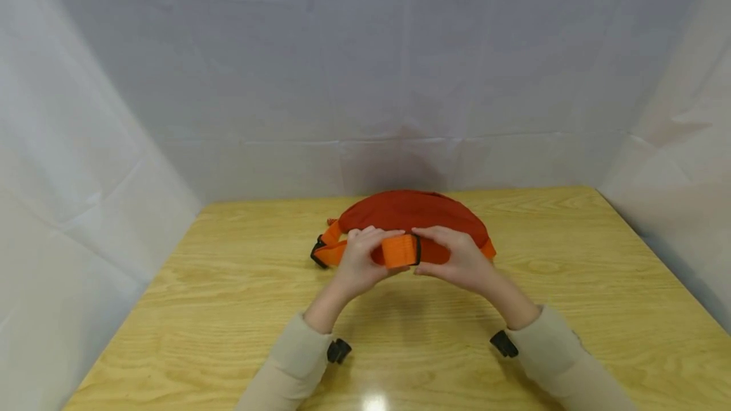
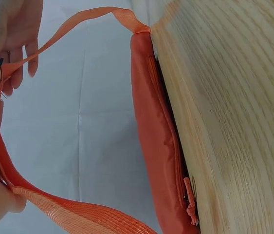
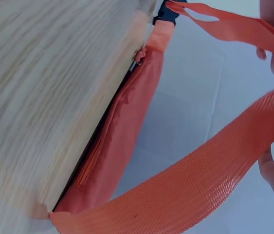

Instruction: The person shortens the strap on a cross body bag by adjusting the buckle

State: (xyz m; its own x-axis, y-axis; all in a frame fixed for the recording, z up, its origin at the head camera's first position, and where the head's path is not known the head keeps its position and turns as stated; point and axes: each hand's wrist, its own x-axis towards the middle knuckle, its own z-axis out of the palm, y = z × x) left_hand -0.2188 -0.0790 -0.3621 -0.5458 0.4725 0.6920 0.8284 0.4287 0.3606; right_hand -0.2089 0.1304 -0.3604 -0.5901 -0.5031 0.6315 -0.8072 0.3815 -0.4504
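A red waist bag (image 1: 411, 208) lies at the back of the table, its orange strap (image 1: 398, 252) pulled up toward the person. My left hand (image 1: 360, 262) grips a folded length of this strap between thumb and fingers. From the other side, my right hand (image 1: 459, 260) pinches the black strap slider (image 1: 417, 250) by its upper and lower edges. Both hands are raised above the wood, close together. In the right wrist view the strap (image 3: 214, 161) stretches taut from the bag's end to the hands. A black buckle (image 1: 318, 252) sits at the bag's left end.
The wooden table (image 1: 240, 309) carries the bag near its back edge. White sheeting (image 1: 274, 81) hangs behind and along both sides. A cord zipper pull (image 3: 140, 54) dangles at one end of the bag. Black wrist mounts (image 1: 339, 351) sit by both sleeves.
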